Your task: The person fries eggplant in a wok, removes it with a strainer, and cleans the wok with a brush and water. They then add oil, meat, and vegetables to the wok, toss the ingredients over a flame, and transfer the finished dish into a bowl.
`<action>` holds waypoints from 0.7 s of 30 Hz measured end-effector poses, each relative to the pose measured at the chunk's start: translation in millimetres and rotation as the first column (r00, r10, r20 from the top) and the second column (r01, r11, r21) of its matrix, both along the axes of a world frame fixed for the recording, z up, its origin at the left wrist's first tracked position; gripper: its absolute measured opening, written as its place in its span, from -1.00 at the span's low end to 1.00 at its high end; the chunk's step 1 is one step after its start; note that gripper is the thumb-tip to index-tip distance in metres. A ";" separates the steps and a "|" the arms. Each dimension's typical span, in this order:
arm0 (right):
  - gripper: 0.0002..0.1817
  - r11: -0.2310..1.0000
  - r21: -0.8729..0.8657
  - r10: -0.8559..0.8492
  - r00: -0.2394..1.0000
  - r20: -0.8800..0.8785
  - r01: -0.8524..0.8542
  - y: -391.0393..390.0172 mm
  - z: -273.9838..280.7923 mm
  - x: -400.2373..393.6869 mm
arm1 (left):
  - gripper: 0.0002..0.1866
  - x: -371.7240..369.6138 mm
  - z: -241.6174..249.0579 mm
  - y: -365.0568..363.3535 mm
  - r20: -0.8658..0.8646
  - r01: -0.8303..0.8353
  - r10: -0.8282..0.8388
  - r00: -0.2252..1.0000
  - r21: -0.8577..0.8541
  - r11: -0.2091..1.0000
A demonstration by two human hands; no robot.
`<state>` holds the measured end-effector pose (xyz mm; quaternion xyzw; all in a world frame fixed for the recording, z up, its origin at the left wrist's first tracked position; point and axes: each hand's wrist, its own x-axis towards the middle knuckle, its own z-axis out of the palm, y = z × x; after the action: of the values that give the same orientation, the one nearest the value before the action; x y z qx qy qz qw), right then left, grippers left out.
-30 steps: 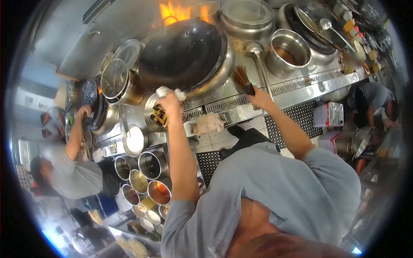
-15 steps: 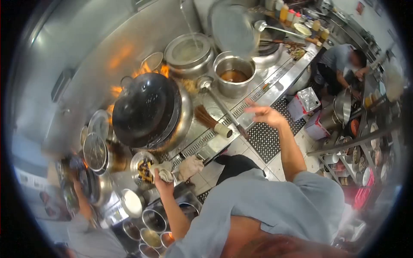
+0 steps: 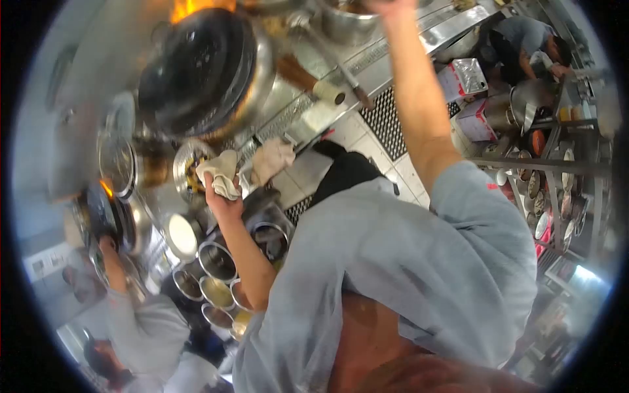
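Left hand [image 3: 223, 196], grip closed on a white cloth [image 3: 221, 175] beside the perforated strainer [image 3: 187, 171] at the counter [image 3: 327, 111] edge; right hand [image 3: 393, 6] raised, grip cut off, cannot tell; risk: cloth scorching near the flaming wok [image 3: 196, 65]; room crowded by seasoning pots [image 3: 216, 262].

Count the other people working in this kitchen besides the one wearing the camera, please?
2. One co-worker in grey stands at lower left, arm raised to a stove. Another person bends over at upper right, beyond the foil-wrapped boxes. Others may be hidden outside the blurred edges.
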<state>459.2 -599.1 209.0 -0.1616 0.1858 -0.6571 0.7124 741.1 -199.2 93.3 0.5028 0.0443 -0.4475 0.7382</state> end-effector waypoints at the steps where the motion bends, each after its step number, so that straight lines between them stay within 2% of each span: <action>1: -0.30 0.958 -0.274 0.095 0.995 0.039 -0.081 8.7 26.9 -7.1 | -0.52 -10.3 3.6 9.5 0.015 -0.093 0.092 0.996 0.106 0.990; 2: -0.33 0.975 -0.207 -0.104 0.988 -0.110 0.080 49.1 63.1 -6.3 | -0.50 -17.6 4.5 20.3 0.011 -0.110 0.109 0.994 0.128 0.986; 3: -0.37 0.891 -0.451 -0.185 0.946 -0.267 0.047 56.8 82.6 -13.9 | -0.49 -20.7 3.9 33.3 0.006 -0.125 0.125 0.992 0.150 0.981; 4: -0.35 0.757 -0.652 -0.602 0.442 -0.665 0.048 73.9 89.4 -9.3 | -0.49 -20.8 -1.3 46.8 -0.004 -0.152 0.154 0.988 0.160 0.975; 5: -0.34 0.607 -0.784 -0.779 -0.292 -0.554 -0.132 86.3 93.8 -2.0 | -0.48 -22.2 -9.6 59.7 -0.043 -0.127 0.132 0.990 0.110 0.986; 7: -0.47 0.472 -0.708 -0.843 -0.036 -0.536 -0.525 87.0 27.3 7.8 | -0.47 -27.8 -13.1 70.0 -0.088 -0.123 0.128 0.988 0.057 0.991; 8: -0.50 0.371 -0.738 -0.879 0.043 -0.474 -0.564 90.0 -21.3 25.9 | -0.47 -34.0 -7.6 67.4 -0.092 -0.211 0.226 0.970 0.152 0.966; 9: -0.49 0.399 -0.615 -0.871 -0.073 -0.485 -0.680 93.2 -91.3 36.7 | -0.46 -37.4 -5.5 65.0 -0.089 -0.292 0.321 0.943 0.243 0.925; 10: -0.40 0.625 -0.223 -0.684 -0.387 -0.618 -0.748 111.9 -161.2 37.7 | -0.47 -34.7 -10.9 70.8 -0.127 -0.213 0.242 0.962 0.203 0.956; 11: -0.30 0.682 0.074 -0.522 -0.555 -0.648 -0.728 124.9 -210.7 29.5 | -0.47 -36.3 -11.4 75.8 -0.128 -0.219 0.249 0.960 0.211 0.953; 13: -0.25 0.729 -0.035 -0.528 -0.528 -0.665 -0.684 132.7 -214.8 37.1 | -0.49 -36.7 -16.0 62.6 -0.158 -0.211 0.214 0.964 0.035 0.977; 14: -0.27 0.745 0.021 -0.486 -0.564 -0.667 -0.667 129.5 -215.2 39.4 | -0.52 -35.6 -18.5 62.1 -0.199 -0.232 0.248 0.948 0.100 0.968; 15: -0.27 0.744 0.001 -0.489 -0.545 -0.682 -0.668 126.3 -215.6 42.5 | -0.55 -34.7 -18.8 63.1 -0.196 -0.180 0.193 0.961 0.080 0.980; 16: -0.33 0.752 0.117 -0.344 -0.538 -0.769 -0.648 120.3 -198.5 46.1 | -0.56 -38.0 -17.7 56.5 -0.205 -0.242 0.266 0.942 0.131 0.961; 17: -0.33 0.717 -0.054 -0.303 -0.241 -0.922 -0.695 101.5 -212.0 40.7 | -0.57 -36.3 -16.8 50.2 -0.210 -0.309 0.341 0.916 0.173 0.935; 18: -0.33 0.772 0.275 0.278 -0.086 -0.957 -0.573 98.3 -173.2 36.5 | -0.57 -33.5 -21.3 58.9 -0.252 -0.255 0.275 0.928 0.109 0.961; 19: -0.28 0.724 0.466 0.596 0.122 -0.794 -0.508 79.0 -153.3 30.0 | -0.56 -36.3 -10.6 55.4 -0.251 -0.289 0.312 0.916 0.124 0.949; 20: -0.23 0.744 0.431 0.620 0.287 -0.731 -0.511 54.1 -153.4 9.0 | -0.55 -39.7 -7.2 56.3 -0.241 -0.341 0.366 0.899 0.141 0.930; 21: -0.18 0.743 0.413 0.628 0.333 -0.703 -0.528 21.8 -153.9 -12.3 | -0.54 -43.0 -4.7 56.5 -0.235 -0.384 0.413 0.880 0.160 0.909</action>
<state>446.9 -577.3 55.1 -0.4578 0.4548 -0.1989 0.7376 698.1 -142.7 88.6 0.4583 0.2687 -0.3456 0.7735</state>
